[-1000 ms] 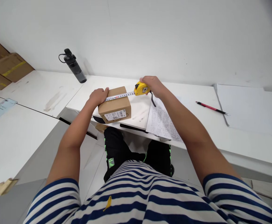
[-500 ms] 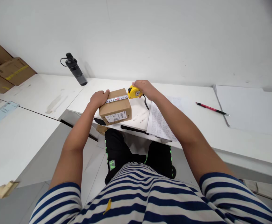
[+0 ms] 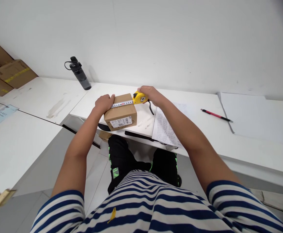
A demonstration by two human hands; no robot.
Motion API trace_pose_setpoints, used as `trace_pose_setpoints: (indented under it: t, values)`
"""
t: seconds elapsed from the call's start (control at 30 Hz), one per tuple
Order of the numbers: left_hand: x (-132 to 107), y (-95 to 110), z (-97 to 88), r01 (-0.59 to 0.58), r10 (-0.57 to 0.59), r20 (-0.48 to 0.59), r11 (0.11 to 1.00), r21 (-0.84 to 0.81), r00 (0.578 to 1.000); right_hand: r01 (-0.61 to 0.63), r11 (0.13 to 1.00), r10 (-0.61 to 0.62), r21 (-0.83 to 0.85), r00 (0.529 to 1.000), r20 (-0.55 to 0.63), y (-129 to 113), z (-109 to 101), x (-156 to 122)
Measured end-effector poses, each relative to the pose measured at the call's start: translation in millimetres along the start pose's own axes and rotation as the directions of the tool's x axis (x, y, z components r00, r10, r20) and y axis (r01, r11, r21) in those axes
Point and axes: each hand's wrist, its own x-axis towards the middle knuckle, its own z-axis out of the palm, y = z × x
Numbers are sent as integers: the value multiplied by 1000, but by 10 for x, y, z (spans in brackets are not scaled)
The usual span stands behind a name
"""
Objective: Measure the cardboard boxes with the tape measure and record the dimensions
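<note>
A small brown cardboard box (image 3: 120,114) with a white label on its front sits near the table's front edge. Across its top runs the pulled-out blade of a yellow tape measure (image 3: 140,97). My right hand (image 3: 151,94) is closed around the tape measure's case, just past the box's right edge; a black wrist strap dangles from it. At the box's left edge my left hand (image 3: 104,104) is closed, pressing the blade's end against the box. The fingers on the far side of the box are hidden, as is the blade's tip.
Written sheets of paper (image 3: 167,126) lie under my right forearm. Farther right are a red and black pen (image 3: 216,115) and blank paper (image 3: 248,113). A dark water bottle (image 3: 80,74) stands by the wall. Several cardboard boxes (image 3: 17,72) are stacked at the far left.
Both hands, the box and the tape measure hold nearly the same positions. The view has shifted slightly.
</note>
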Motion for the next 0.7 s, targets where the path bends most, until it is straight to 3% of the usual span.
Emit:
trace_pose_setpoints:
  t: [0.13,0.23,0.33,0.43,0.57,0.7]
  values:
    - [2,-4,0,0,0,7,1000,7,1000,8,999,-11,-44,998,-57,-69,-10,-35]
    - [-10,9,-14,14,-15,20,1000,19,1000,84,967,-126,-241,978,-164,-171,72,-98]
    - [-30,30,-32,20,-22,46,998,51,999,123,831,-261,-542,948,-184,-226,260,-175]
    - [-47,51,-44,25,-28,48,997,70,998,82,662,-330,-745,925,-191,-172,446,-216]
    - [-60,66,-49,32,-35,60,998,62,998,49,528,-418,-848,884,-208,-12,520,-190]
    - [-59,66,-45,28,-31,61,998,59,998,82,468,-493,-880,850,-184,104,486,-122]
